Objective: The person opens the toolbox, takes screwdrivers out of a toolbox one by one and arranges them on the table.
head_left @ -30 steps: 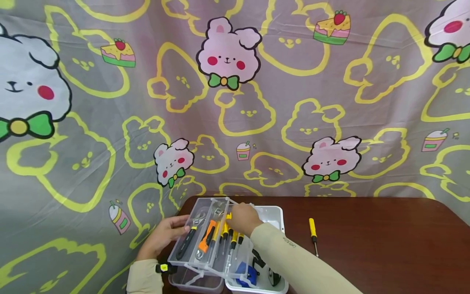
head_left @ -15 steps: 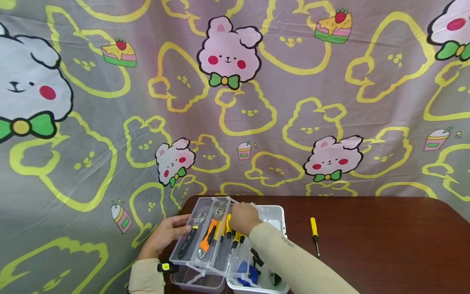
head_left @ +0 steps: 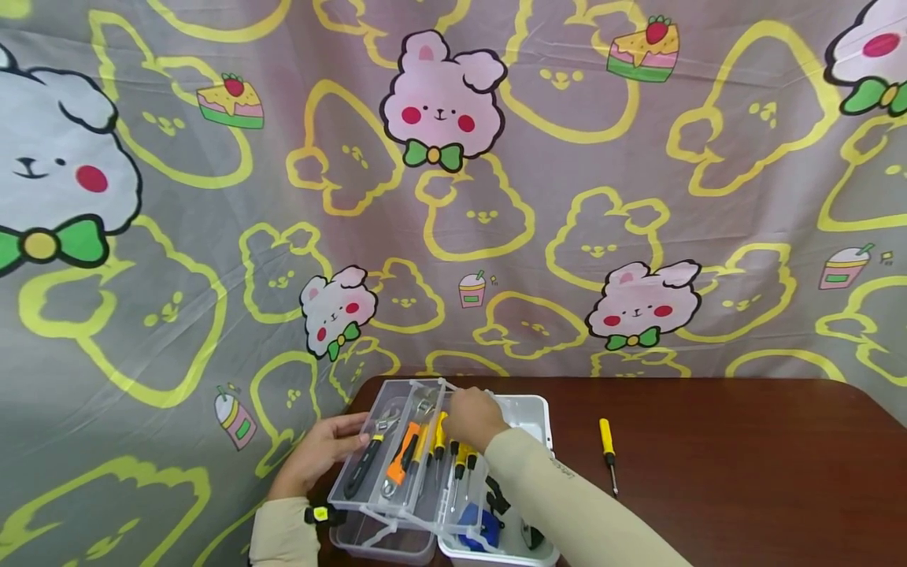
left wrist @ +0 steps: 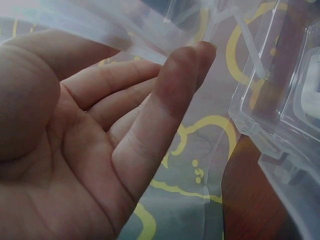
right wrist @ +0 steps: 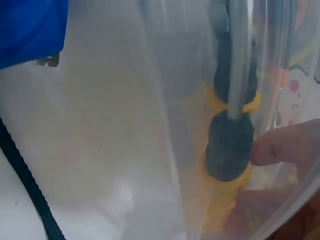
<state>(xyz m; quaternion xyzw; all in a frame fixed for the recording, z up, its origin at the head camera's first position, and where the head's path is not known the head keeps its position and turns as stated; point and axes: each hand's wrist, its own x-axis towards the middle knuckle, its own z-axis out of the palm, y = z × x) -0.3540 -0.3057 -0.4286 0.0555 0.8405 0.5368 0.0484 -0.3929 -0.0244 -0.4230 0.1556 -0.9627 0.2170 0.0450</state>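
With 12 o'clock straight ahead and the clear tray [head_left: 370, 492] as the dial, my left hand [head_left: 322, 453] is at 9 o'clock, its fingers loosely straight against the edge. My right hand [head_left: 476, 416] is at 2 o'clock, fingertips touching a yellow screwdriver [head_left: 442, 429] inside the tray; I cannot tell whether they close round it, because cloudy plastic blurs the view.

A black-handled wrench [head_left: 364, 468] lies in the tray at 9 o'clock, an orange cutter [head_left: 401, 457] near the middle with a silver wrench [head_left: 425, 405] beside it, and more screwdrivers [head_left: 460, 463] at 3 o'clock. The white box [head_left: 524, 409] stretches from 2 to 5 o'clock, partly under the tray. In it, a blue tape measure [head_left: 482, 529] sits between 4 and 5 o'clock, near a dark strap [right wrist: 22, 170]. My right sleeve [head_left: 560, 488] slants in from 4 o'clock and hides part of the box. Below the tray, at 7 o'clock, is a clear lid [head_left: 383, 545].

Well apart, at 3 o'clock, a loose screwdriver [head_left: 607, 449] lies on the table [head_left: 723, 457], its tip toward 6. The table is glossy reddish brown with rounded far corners. A grey curtain [head_left: 453, 197] hangs behind it at 12 and along the 9 o'clock side, printed with rabbit faces, yellow outlines, cake slices and drinks.
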